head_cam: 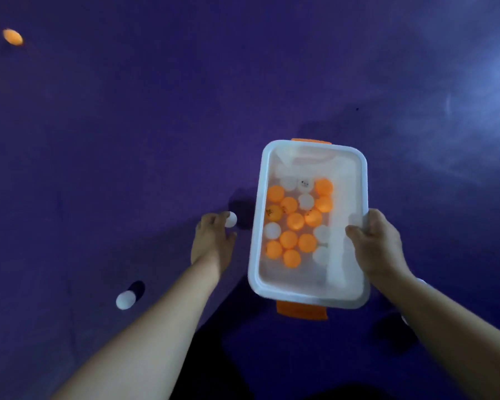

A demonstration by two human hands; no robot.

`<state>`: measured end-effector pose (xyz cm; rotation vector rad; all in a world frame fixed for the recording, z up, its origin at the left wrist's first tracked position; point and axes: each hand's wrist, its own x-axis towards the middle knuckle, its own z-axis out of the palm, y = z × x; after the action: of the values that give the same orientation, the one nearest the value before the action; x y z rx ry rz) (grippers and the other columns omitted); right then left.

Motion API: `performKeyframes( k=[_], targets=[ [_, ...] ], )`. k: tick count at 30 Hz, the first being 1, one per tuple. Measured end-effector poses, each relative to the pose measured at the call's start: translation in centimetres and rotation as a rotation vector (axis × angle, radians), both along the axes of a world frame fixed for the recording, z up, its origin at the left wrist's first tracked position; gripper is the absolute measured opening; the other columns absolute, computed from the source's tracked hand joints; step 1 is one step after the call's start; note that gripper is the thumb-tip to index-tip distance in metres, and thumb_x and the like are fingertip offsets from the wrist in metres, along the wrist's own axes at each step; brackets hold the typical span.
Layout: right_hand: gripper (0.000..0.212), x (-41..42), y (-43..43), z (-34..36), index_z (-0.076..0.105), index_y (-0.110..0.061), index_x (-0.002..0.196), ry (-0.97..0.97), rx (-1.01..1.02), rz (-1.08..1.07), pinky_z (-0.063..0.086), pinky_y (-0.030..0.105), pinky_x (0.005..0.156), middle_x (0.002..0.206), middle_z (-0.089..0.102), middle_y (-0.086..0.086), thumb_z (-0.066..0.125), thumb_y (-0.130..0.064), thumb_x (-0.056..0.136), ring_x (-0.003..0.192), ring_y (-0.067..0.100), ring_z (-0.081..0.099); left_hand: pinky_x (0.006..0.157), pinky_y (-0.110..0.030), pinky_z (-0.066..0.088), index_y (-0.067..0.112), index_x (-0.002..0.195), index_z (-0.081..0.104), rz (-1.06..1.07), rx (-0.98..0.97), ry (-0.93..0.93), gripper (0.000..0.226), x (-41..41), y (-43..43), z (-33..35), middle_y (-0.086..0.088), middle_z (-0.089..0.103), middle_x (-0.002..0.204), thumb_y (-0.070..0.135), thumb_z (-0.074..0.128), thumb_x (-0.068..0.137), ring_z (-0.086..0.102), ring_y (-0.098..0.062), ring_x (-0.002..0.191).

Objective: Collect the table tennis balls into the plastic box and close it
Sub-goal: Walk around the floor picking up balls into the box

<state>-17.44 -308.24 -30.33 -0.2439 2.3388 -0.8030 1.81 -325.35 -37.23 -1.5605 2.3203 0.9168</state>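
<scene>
A white plastic box (355, 168) with orange latches at both short ends hangs over the purple floor, its top uncovered. Several orange and white table tennis balls lie inside it. My right hand (375, 243) grips its right rim. Left of the box, my left hand (214, 238) has its fingers closed around a white ball (231, 219) close to the floor. Another white ball (125, 299) lies on the floor at lower left. An orange ball (12, 36), blurred, is far off at upper left. No lid is in view.
The purple floor (156, 111) fills the view, with bright glare at upper right. A small white object (405, 320) peeks out under my right forearm; I cannot tell what it is. Dark clothing shows at the bottom edge.
</scene>
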Motion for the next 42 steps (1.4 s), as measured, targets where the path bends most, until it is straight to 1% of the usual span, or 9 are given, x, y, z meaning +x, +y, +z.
performKeyframes(
  k=[3,6,11,14,18,24,31,36,42],
  targets=[
    [0.014,-1.2,-0.7,-2.0,0.043,-0.014,0.078,0.051,-0.019,0.058,0.04,0.028,0.051,0.077,0.052,-0.001,0.053,-0.013,0.088,0.065,0.015,0.05,0.104,-0.039,0.037,0.023,0.145,0.034,-0.157,-0.07,-0.035,0.06,-0.3,-1.1,-3.6,-0.006,0.028,0.147,0.016,0.057,0.09,0.028,-0.026,0.134],
    [0.014,-1.9,-1.2,-2.7,0.044,-0.017,0.078,0.087,-0.024,0.101,0.037,0.026,0.05,0.078,0.052,-0.001,0.053,-0.013,0.087,0.065,0.014,0.05,0.099,-0.038,0.039,0.019,0.139,0.042,-0.183,-0.065,0.003,0.053,-0.2,-1.8,-5.5,-0.009,0.042,0.135,0.013,0.055,0.088,0.039,-0.028,0.123],
    [0.009,-2.3,-1.8,-2.4,0.047,-0.017,0.083,0.109,-0.055,0.168,0.035,0.025,0.05,0.081,0.053,-0.002,0.054,-0.013,0.087,0.067,0.012,0.051,0.079,-0.025,0.045,0.016,0.116,0.052,0.236,-0.116,0.572,0.03,-2.7,-1.5,-0.3,0.001,0.06,0.109,0.027,0.058,0.089,0.058,-0.015,0.098],
    [0.016,-1.9,-2.2,-1.8,0.044,-0.02,0.076,0.14,-0.065,0.205,0.032,0.025,0.05,0.078,0.052,-0.003,0.054,-0.012,0.087,0.065,0.011,0.048,0.073,-0.011,0.045,0.027,0.114,0.052,0.111,-0.131,0.83,0.03,-3.2,0.0,5.0,0.015,0.059,0.103,0.036,0.06,0.086,0.056,0.0,0.09],
    [0.006,-0.9,-2.5,-1.1,0.049,-0.016,0.086,0.128,-0.077,0.221,0.034,0.025,0.05,0.08,0.053,-0.002,0.053,-0.011,0.087,0.066,0.01,0.05,0.096,-0.022,0.036,0.027,0.124,0.054,-0.223,-0.213,0.587,0.045,-2.4,0.7,6.5,0.015,0.054,0.122,0.036,0.066,0.082,0.04,-0.006,0.117],
    [0.013,0.7,-3.0,-1.2,0.051,-0.011,0.1,0.155,-0.07,0.284,0.037,0.027,0.051,0.083,0.055,-0.002,0.053,-0.014,0.087,0.071,0.013,0.053,0.099,-0.032,0.042,0.023,0.123,0.057,0.14,-0.198,0.578,0.035,3.8,-1.2,3.5,0.019,0.053,0.113,0.023,0.061,0.088,0.045,-0.009,0.116],
    [0.012,2.9,-3.8,-1.2,0.05,-0.012,0.1,0.137,-0.114,0.356,0.037,0.026,0.05,0.083,0.054,-0.001,0.054,-0.014,0.088,0.069,0.012,0.054,0.095,-0.039,0.038,0.016,0.121,0.061,0.27,-0.287,0.083,0.036,14.8,0.8,-1.8,-0.006,0.062,0.122,0.014,0.063,0.085,0.048,-0.029,0.115],
    [0.009,4.2,-4.7,-1.7,0.051,-0.009,0.091,0.191,-0.063,0.425,0.035,0.027,0.051,0.079,0.055,0.002,0.054,-0.014,0.085,0.067,0.014,0.051,0.106,-0.048,0.025,0.024,0.124,0.058,0.359,-0.353,-0.19,0.042,19.4,2.1,-3.9,-0.006,0.042,0.141,0.012,0.06,0.084,0.026,-0.029,0.132],
    [0.009,5.2,-4.6,-1.5,0.051,-0.012,0.093,0.175,-0.057,0.448,0.036,0.027,0.052,0.081,0.055,-0.001,0.055,-0.015,0.085,0.069,0.012,0.053,0.097,-0.043,0.031,0.007,0.132,0.051,0.6,-0.237,0.019,0.04,19.9,1.3,-5.0,-0.027,0.05,0.126,0.005,0.05,0.092,0.04,-0.042,0.115]
  ],
)
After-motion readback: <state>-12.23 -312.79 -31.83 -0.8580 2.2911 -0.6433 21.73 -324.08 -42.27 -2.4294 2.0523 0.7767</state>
